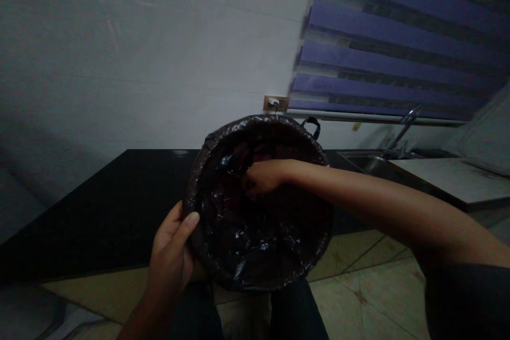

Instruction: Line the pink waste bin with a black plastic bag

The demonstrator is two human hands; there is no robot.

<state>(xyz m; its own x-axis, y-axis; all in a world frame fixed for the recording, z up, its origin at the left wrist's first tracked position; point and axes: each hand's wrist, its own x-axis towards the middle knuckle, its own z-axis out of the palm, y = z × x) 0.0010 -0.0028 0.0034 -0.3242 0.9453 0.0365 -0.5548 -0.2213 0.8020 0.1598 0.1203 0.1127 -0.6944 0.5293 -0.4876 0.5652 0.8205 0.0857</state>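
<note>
1. Nearest the camera, dark-trousered legs (pixel 279 313) are seen at the bottom edge, with the lined bin held just above them.
2. A round bin (pixel 258 202), lined with a black plastic bag (pixel 247 244), is held tilted so that its mouth faces the camera; its axis runs from the viewer away toward the wall.
3. The rim of the bin is gripped at its lower left by the left hand (pixel 171 255): the thumb is pressed over the liner's edge, while the fingers are wrapped behind the rim and hidden.
4. The right hand (pixel 261 176) is reached across into the upper middle of the mouth, the fingers curled together on a fold of the liner; what exactly is pinched cannot be told in the dim light.
5. The liner's interior lies beyond and below the right hand, which is the nearer of the two to it; the left hand is kept outside, at the rim.
6. A small loop handle (pixel 311 125) is seen at the bin's upper right edge.
7. Behind the bin a black countertop (pixel 99 207) is spread along a pale wall (pixel 139 64), with a socket (pixel 275 102) just above the bin.
8. To the right, a sink (pixel 366 162) with a tap (pixel 406 125) is set under a striped blue blind (pixel 398 37); beige floor tiles (pixel 358 287) are seen below.
</note>
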